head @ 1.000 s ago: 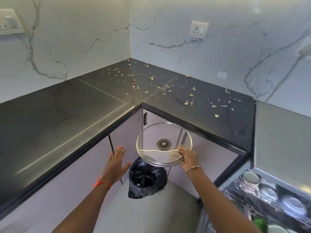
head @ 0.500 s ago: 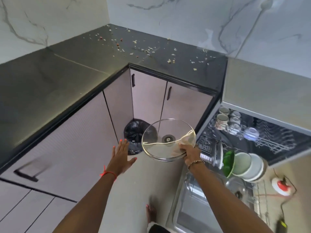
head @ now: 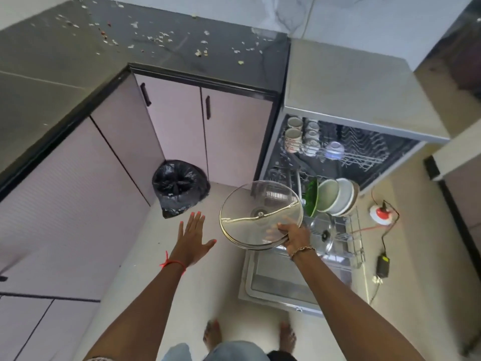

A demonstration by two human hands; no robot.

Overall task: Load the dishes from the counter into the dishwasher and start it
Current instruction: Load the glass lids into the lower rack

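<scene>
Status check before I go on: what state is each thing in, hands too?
glass lid: held by its rim, not yet racked.
right hand: grips the glass lid's rim.
left hand: open, fingers spread, holding nothing.
dishwasher door: open, folded down.
lower rack: pulled out, partly loaded.
upper rack: holding cups.
cabinet doors: closed.
counter: strewn with scraps.

The round clear glass lid (head: 261, 214) had a shiny metal rim; the dark stone counter (head: 78, 63) looked polished; the crumpled black plastic bag (head: 179, 187) was glossy.
</scene>
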